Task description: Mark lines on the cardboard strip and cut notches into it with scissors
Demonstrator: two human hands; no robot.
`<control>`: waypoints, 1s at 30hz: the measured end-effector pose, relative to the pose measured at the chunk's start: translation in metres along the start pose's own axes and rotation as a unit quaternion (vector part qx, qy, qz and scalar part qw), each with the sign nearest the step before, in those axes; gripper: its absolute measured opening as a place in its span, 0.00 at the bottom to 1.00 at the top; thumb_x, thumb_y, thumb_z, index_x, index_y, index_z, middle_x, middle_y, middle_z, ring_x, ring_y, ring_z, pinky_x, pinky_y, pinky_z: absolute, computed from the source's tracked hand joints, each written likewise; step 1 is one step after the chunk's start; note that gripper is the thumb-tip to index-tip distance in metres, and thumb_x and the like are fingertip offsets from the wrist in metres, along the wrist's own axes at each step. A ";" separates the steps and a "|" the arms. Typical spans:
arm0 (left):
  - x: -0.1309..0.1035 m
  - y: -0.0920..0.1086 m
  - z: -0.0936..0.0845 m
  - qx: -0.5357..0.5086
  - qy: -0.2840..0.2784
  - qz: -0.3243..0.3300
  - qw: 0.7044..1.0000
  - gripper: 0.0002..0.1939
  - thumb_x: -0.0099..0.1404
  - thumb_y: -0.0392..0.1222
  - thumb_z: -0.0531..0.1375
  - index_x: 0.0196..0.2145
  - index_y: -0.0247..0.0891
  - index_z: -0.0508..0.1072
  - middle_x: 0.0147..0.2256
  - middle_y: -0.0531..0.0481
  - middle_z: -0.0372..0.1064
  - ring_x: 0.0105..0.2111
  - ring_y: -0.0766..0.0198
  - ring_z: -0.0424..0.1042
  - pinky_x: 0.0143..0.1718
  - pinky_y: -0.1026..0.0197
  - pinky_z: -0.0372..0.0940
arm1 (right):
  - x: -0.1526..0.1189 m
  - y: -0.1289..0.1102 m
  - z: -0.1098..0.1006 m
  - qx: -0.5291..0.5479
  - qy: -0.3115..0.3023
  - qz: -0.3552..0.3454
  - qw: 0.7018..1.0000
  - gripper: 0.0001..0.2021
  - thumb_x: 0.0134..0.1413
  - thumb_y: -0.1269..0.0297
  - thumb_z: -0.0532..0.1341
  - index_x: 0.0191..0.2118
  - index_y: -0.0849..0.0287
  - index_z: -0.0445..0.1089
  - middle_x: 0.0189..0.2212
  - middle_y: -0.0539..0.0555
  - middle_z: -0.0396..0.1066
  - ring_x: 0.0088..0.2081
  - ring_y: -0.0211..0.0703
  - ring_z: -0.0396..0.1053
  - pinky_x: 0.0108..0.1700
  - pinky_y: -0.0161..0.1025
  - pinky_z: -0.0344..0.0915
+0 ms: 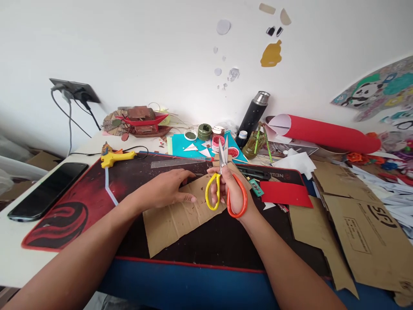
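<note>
Scissors [238, 200] with one yellow and one orange handle are held in my right hand [230, 189], their blades slightly parted and pointing away from me. My left hand [169, 189] rests on the left part of a brown cardboard piece [174, 219], fingers apart and holding nothing. This cardboard lies tilted on the black and red desk mat [226, 245], partly under both hands. Behind my left hand lies a metal ruler [174, 163].
A yellow glue gun [118, 158] and a phone [47, 189] lie at the left. Open paint jars [204, 132], a black flask [254, 112] and a model boat [142, 120] stand along the wall. Red card [286, 193] and cardboard sheets [368, 237] lie at the right.
</note>
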State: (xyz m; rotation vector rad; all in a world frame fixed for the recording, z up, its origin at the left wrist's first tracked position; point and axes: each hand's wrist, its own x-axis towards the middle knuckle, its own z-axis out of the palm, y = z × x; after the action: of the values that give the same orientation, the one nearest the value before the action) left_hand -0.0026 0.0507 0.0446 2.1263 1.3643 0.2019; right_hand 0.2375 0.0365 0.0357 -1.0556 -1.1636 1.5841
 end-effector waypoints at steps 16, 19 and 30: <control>-0.003 0.006 -0.014 -0.172 -0.069 -0.024 0.982 0.20 0.63 0.65 0.69 0.39 0.47 0.84 0.37 0.49 0.84 0.38 0.46 0.83 0.34 0.56 0.71 | -0.005 0.002 0.006 0.030 -0.082 0.015 0.996 0.40 0.60 0.24 0.64 0.52 0.61 0.76 0.24 0.49 0.74 0.19 0.39 0.71 0.20 0.31 0.53; -0.013 -0.007 -0.031 -0.255 -0.050 -0.030 0.965 0.20 0.63 0.64 0.72 0.41 0.48 0.85 0.39 0.48 0.85 0.37 0.45 0.84 0.31 0.56 0.74 | -0.008 -0.003 0.005 0.044 -0.106 -0.012 0.993 0.41 0.62 0.23 0.62 0.52 0.62 0.77 0.25 0.50 0.75 0.19 0.40 0.73 0.19 0.32 0.53; 0.013 -0.033 -0.034 -0.498 0.507 0.039 0.702 0.23 0.63 0.56 0.73 0.50 0.42 0.78 0.56 0.39 0.82 0.59 0.42 0.79 0.58 0.43 0.78 | -0.017 0.004 0.016 0.018 -0.104 -0.016 0.994 0.36 0.65 0.28 0.64 0.52 0.62 0.77 0.25 0.50 0.74 0.20 0.39 0.71 0.21 0.33 0.56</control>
State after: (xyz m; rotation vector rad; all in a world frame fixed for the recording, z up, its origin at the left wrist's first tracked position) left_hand -0.0371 0.0854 0.0517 1.0242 1.1520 1.8878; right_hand 0.2260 0.0158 0.0371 -0.8590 -1.2777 1.7146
